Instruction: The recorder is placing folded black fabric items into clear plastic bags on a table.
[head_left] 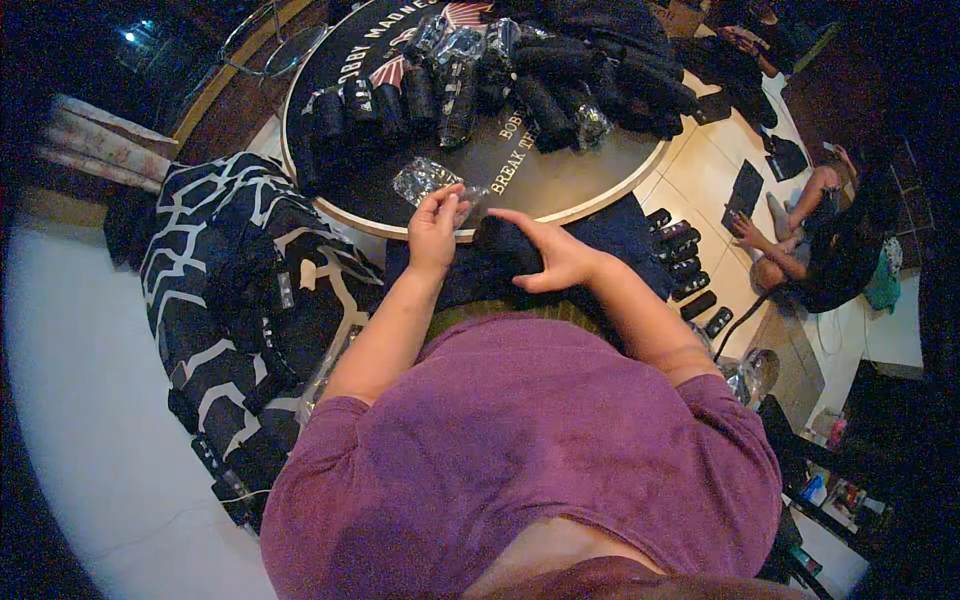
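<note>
At the near rim of the round dark tabletop (600, 205), my left hand (437, 228) has its fingers pinched on a clear plastic wrapper (472, 203). A crumpled shiny clear packet (425, 182) lies on the tabletop just beyond those fingers. My right hand (553, 255) is curved round a black cylindrical roll (505, 240), held beside the wrapper over dark fabric below the rim. Many black rolls (545, 108), some in shiny clear packaging, are piled on the far half of the tabletop.
Black-and-white patterned fabric (205, 250) with black items on it is at my left. At my right, several black rolls (680, 250) lie on the tiled floor (675, 170), and a seated person (830, 240) reaches toward a dark flat piece (745, 185). Another person in dark clothing is farther back.
</note>
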